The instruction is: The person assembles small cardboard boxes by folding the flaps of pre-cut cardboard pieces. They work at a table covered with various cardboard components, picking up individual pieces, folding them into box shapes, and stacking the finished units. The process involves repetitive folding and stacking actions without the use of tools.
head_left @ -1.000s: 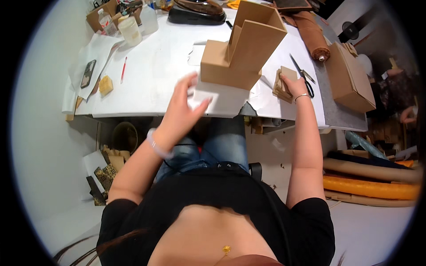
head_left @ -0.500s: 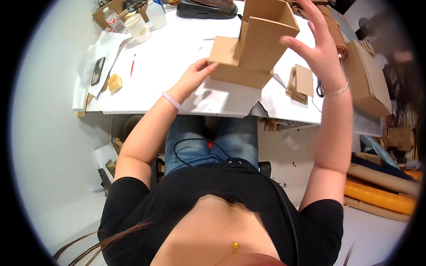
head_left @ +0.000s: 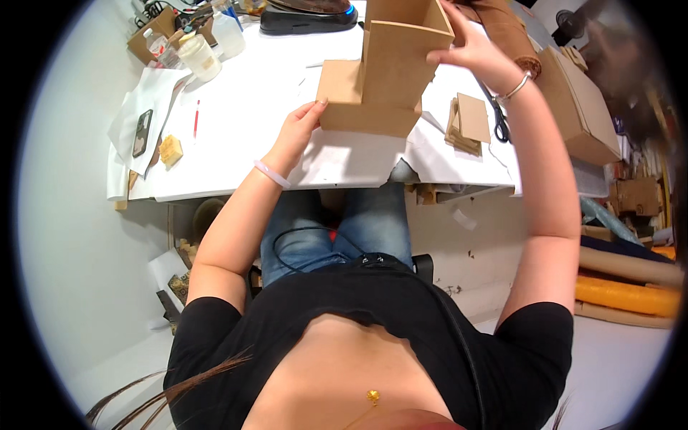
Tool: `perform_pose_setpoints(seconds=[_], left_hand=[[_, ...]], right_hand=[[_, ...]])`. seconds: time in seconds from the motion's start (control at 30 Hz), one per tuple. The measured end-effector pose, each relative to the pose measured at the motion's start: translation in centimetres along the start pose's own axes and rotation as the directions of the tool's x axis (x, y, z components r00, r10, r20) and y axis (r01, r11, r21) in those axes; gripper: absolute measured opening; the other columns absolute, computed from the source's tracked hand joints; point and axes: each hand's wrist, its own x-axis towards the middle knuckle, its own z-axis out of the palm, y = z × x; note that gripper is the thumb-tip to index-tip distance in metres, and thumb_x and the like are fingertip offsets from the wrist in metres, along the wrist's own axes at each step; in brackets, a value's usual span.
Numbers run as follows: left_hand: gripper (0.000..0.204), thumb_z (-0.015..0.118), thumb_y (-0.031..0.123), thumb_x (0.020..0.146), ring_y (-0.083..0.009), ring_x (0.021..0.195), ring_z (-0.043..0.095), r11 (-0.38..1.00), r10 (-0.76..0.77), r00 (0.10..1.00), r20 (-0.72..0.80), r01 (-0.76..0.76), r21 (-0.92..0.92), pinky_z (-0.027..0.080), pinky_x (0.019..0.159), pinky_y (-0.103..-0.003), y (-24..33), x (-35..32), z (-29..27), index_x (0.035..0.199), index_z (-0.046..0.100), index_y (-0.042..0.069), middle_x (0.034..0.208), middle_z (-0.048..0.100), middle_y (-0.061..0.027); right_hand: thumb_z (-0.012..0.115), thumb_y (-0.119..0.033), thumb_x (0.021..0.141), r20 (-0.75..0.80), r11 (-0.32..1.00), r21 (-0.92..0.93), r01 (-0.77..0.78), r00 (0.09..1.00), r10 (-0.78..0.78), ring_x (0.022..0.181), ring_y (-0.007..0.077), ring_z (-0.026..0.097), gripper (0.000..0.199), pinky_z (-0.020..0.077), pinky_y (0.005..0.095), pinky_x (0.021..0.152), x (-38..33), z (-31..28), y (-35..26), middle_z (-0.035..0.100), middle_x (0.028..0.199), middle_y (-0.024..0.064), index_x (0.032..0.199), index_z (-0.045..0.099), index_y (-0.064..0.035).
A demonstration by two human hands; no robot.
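A brown fiberboard box [head_left: 405, 72] stands on the white table, with a tall open-topped part and a lower step at its left. At the step's near left corner, my left hand [head_left: 295, 135] is closed on the edge, thumb on top. My right hand [head_left: 473, 50] is at the upper right of the tall part. Its thumb rests at the front right edge, and its fingers curve around the right side, their tips partly hidden. To the right of the box lies a small stack of brown board pieces [head_left: 469, 120].
Scissors [head_left: 499, 122] lie beside the stack, near a cardboard carton [head_left: 580, 107]. At left are a phone [head_left: 142, 132], a yellow block [head_left: 170, 150], a red pen [head_left: 196, 120] and a white jar [head_left: 199, 59]. A black device [head_left: 308, 20] sits at the back. The table's front edge [head_left: 337, 184] has torn covering.
My right hand, raised with fingers spread beside the box, has come onto its upper right side. My left hand stays at the step's corner. The whole view has shifted slightly.
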Motion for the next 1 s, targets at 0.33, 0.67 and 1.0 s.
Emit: perform_pose_setpoints(seconds=[0.33, 0.67, 1.0], left_hand=[[0.043, 0.057, 0.037, 0.101, -0.0117, 0.099, 0.057, 1.0, -0.003, 1.0, -0.016, 0.003, 0.022, 0.043, 0.094, -0.027, 0.4, -0.4, 0.0, 0.119, 0.067, 0.0, 0.103, 0.068, -0.0029], [0.036, 0.056, 0.031, 0.101, -0.0121, 0.101, 0.055, 1.0, -0.009, 0.997, -0.075, 0.006, -0.03, 0.042, 0.095, -0.028, 0.8, -0.9, 1.0, 0.116, 0.067, 0.001, 0.105, 0.067, -0.0029], [0.02, 0.049, 0.021, 0.098, -0.0125, 0.095, 0.053, 0.913, 0.192, 0.952, -0.238, -0.262, -0.312, 0.041, 0.091, -0.031, 6.5, 0.5, -0.6, 0.098, 0.063, 0.006, 0.096, 0.063, -0.0009]], right_hand=[[0.083, -0.022, 0.074, -0.045, 0.962, 0.23, -0.149, 0.986, 0.163, 0.115, 0.0184, 0.055, 0.073, 0.0468, 0.0339, 0.097, -0.9, 2.5, 2.6, 0.059, 0.123, 0.008, 0.135, 0.047, -0.0007], [0.075, -0.024, 0.087, -0.403, 0.868, 0.489, -0.09, 0.859, 0.316, 0.117, 0.0181, 0.056, 0.055, 0.0483, 0.0391, 0.099, -1.6, -6.3, 6.9, 0.058, 0.126, 0.0045, 0.133, 0.05, -0.0068], [0.085, -0.029, 0.075, -0.587, 0.84, 0.486, -0.242, 0.622, 0.519, 0.124, 0.0226, 0.053, 0.073, 0.0496, 0.0413, 0.099, -2.3, -7.0, 14.6, 0.056, 0.13, 0.0083, 0.133, 0.046, -0.0059]])
